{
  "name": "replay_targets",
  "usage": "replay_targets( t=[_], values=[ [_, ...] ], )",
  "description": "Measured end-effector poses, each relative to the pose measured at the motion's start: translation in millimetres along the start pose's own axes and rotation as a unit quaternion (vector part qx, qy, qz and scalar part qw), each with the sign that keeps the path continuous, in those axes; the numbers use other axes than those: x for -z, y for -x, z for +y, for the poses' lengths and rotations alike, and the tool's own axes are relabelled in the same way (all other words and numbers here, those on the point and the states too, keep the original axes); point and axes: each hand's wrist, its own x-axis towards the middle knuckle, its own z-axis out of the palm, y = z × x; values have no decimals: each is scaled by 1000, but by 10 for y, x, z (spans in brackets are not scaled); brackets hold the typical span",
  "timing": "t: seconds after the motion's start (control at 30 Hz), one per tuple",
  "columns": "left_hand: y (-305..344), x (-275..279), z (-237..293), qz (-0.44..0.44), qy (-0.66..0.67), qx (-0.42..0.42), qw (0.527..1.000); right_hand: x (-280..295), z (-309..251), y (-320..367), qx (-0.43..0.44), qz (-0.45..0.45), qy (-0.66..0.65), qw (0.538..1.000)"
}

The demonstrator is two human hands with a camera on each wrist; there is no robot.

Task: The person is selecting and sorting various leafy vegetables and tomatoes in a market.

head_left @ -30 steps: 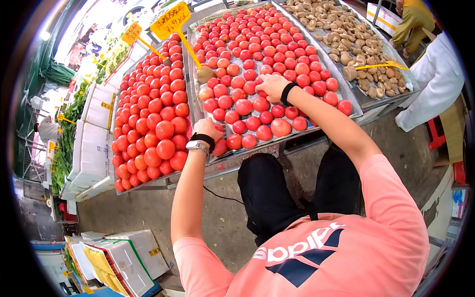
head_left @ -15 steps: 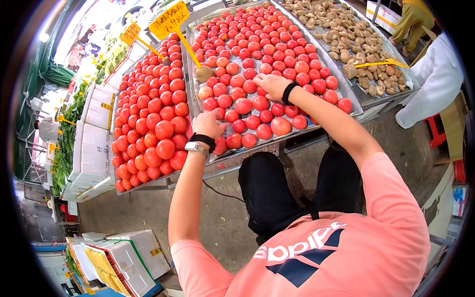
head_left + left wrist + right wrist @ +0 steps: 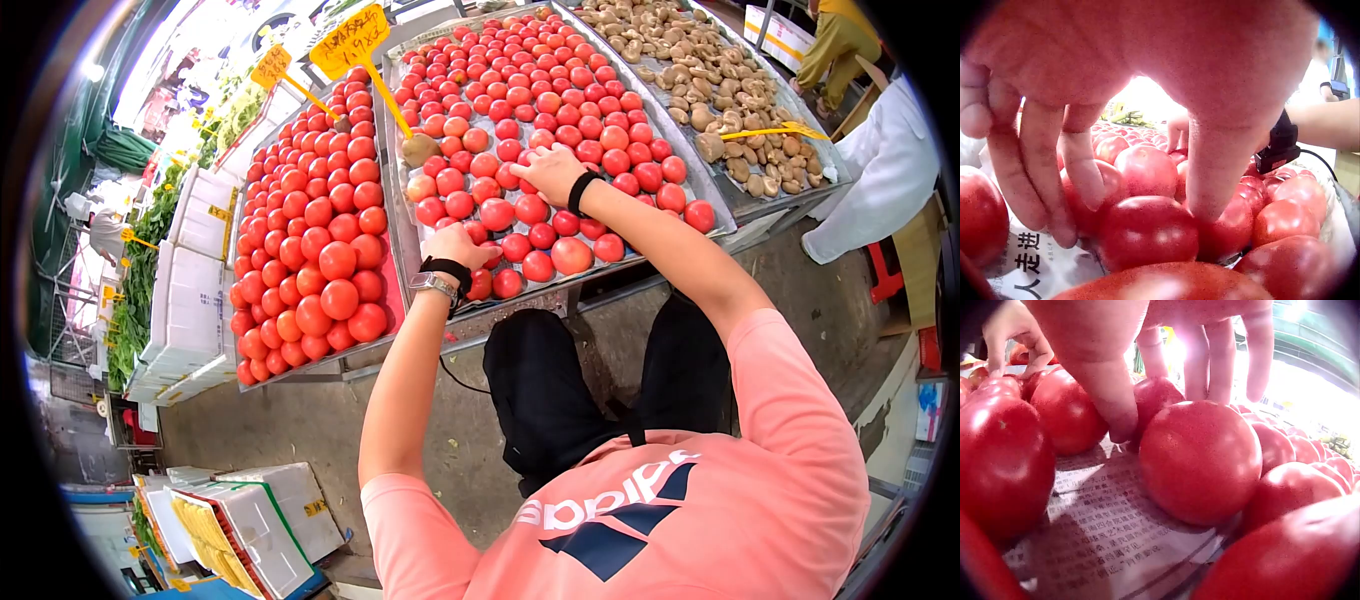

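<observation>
Red tomatoes (image 3: 572,256) lie in rows on a newspaper-lined tray (image 3: 712,182). My left hand (image 3: 455,245) reaches palm down over the front left of the tray. In the left wrist view its fingers (image 3: 1029,169) and thumb are spread apart around a tomato (image 3: 1147,234), with other tomatoes behind. Farther in, my right hand (image 3: 556,176) is lowered among the tomatoes. In the right wrist view its thumb (image 3: 1107,394) lies against the side of a partly hidden tomato (image 3: 1155,403), with the fingers on the far side. A larger tomato (image 3: 1200,462) stands in front.
A taller pile of tomatoes (image 3: 325,255) borders the tray on the left; mushrooms (image 3: 730,95) fill a tray on the right. Yellow price signs (image 3: 350,42) stick up at the back. White foam boxes (image 3: 190,260) are stacked left. A person in white (image 3: 885,150) stands right.
My left hand has shifted right along the front of the tray after its fingers reached forward. My right hand stays at about the same spot.
</observation>
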Motion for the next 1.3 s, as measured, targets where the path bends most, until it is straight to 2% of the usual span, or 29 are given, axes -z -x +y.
replay_targets(
  t=[0.07,0.2,0.37,0.5,0.6,0.7,0.77,0.8,0.87,0.97,1.03,1.1,1.13,1.17,1.23,1.3],
  values=[
    [19,-35,21,14,-8,-5,1000,5,18,-6,0,-10,0,1000],
    [64,-129,38,50,26,-18,998,101,174,0,33,-108,-43,993],
    [39,-147,55,34,9,-14,999,90,133,2,30,-82,-7,996],
    [113,-19,15,27,-11,-17,999,-34,52,-31,16,-18,21,1000],
    [52,0,-88,8,-28,5,1000,45,45,4,10,-32,22,999],
    [-44,-66,-268,19,-17,-18,1000,175,-14,-5,53,57,55,995],
    [-61,-97,-335,29,-20,-41,999,268,-141,8,126,64,-51,989],
    [-31,-73,-345,29,-17,-51,998,350,-267,-2,136,11,-83,987],
    [-4,-37,-366,28,-3,-64,998,414,-435,31,193,-28,-143,970],
    [49,-82,-458,68,19,-111,991,251,-564,10,217,-87,-129,964],
    [107,-105,-529,90,50,-113,988,231,-589,-20,218,-118,-140,959],
    [433,50,-454,130,66,-116,983,307,-611,-12,222,-145,-120,957],
    [507,-48,-533,178,64,-126,974,292,-613,2,223,-151,-119,956],
    [648,-63,-531,180,60,-112,976,277,-605,12,224,-156,-116,955],
    [952,-206,-503,255,82,-92,959,216,-627,50,227,-131,-104,959],
    [1143,-349,-486,291,130,-107,942,178,-642,47,241,-108,-91,960]
  ],
)
